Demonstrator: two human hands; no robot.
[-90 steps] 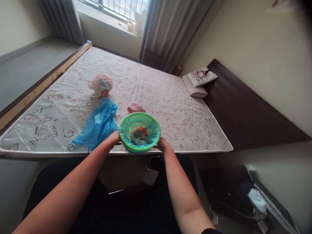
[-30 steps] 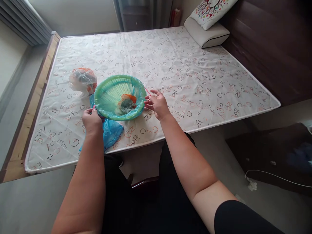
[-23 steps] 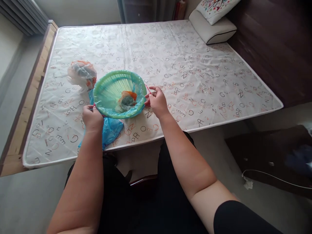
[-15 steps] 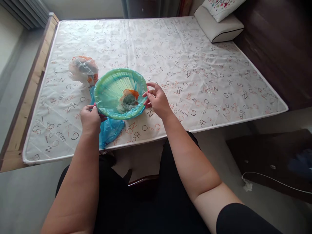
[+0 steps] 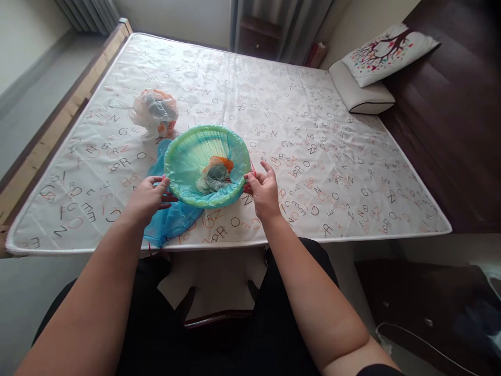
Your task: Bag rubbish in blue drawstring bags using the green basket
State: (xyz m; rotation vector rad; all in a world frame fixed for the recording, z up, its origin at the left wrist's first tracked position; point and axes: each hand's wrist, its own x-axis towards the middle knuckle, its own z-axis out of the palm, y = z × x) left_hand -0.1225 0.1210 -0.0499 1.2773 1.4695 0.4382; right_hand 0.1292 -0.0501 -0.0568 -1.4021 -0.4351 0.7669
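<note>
A round green waste bin stands tilted towards me on the mattress, lined with a thin blue drawstring bin bag folded over its rim. A crumpled clear and orange plastic bag with something dark in it lies inside. At the left rim my left hand pinches the bag's pink drawstring between thumb and fingers. My right hand is closed on the pink drawstring at the right rim, some fingers raised. More blue plastic bag spreads under and left of the bin.
Behind the bin, another crumpled clear and orange bag sits on the letter-printed mattress. A white cushion rests on a pale pillow block at the far right. A wooden bed rail runs along the left.
The view has tilted and shifted, so bin and hands appear lower and further right. A short length of pink drawstring now shows at my right hand. Both hands stay at the rim.
</note>
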